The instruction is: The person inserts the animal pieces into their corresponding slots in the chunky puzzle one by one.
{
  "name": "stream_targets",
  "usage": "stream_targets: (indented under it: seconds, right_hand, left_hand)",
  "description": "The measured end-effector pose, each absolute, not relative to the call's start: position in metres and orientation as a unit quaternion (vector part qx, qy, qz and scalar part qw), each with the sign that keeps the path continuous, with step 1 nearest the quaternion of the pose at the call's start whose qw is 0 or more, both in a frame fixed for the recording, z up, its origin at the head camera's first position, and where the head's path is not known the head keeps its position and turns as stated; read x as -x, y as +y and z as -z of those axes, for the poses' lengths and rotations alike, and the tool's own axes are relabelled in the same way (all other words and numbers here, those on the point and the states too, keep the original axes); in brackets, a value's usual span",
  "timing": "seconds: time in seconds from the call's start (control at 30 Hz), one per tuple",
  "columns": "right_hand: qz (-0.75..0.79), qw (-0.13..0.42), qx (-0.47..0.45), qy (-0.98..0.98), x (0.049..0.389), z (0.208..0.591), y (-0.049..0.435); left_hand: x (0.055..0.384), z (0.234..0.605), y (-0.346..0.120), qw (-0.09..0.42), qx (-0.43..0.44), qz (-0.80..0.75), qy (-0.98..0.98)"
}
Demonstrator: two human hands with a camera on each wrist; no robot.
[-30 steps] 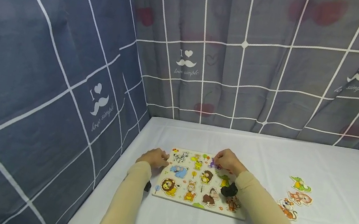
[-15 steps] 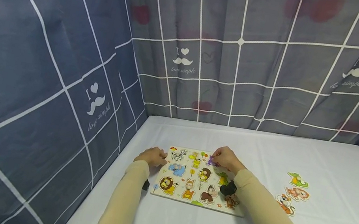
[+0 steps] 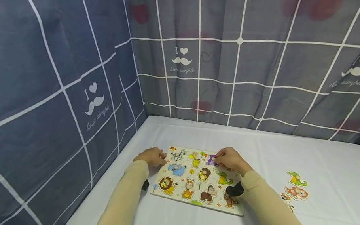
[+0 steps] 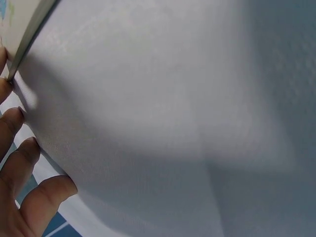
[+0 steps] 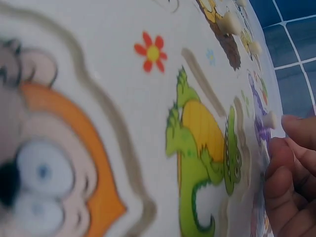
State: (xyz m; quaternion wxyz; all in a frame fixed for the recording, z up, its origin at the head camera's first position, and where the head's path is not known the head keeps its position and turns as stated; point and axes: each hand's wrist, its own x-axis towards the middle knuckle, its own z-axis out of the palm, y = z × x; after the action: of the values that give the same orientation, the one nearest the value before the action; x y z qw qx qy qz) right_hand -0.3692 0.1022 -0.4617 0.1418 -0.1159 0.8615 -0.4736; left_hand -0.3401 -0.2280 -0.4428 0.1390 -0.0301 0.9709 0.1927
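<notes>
A wooden animal puzzle board (image 3: 175,198) lies on the white table, filled with pictures of a zebra, an elephant, a lion and several others. At its back edge sits a purple animal piece (image 3: 211,160) with a small pale knob (image 5: 270,120). My right hand (image 3: 231,159) is just right of that piece; in the right wrist view a slim gap shows between thumb tip and knob, fingers loosely bent. My left hand (image 3: 152,156) rests at the board's left edge, its fingertips against the edge and the thumb (image 4: 49,195) spread away on the cloth.
Right of the board lie loose pieces: a green crocodile (image 3: 296,179), a monkey (image 3: 297,193) and a tiger (image 3: 286,197), partly hidden by the right sleeve. Grid-patterned curtains (image 3: 257,62) close off the back and left side of the table (image 3: 340,185).
My right hand has drawn back slightly to the right from the purple piece, which shows more fully. Its forearm now covers part of the tiger. The left hand stays at the board's edge.
</notes>
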Motion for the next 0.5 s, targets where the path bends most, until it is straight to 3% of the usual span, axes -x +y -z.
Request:
stream_targets:
  seconds: [0.5]
  right_hand:
    - [0.452,0.113,0.129,0.875,0.367,0.461,0.139]
  left_hand:
    - [0.337,0.441,-0.229,0.137,0.012,-0.183,0.973]
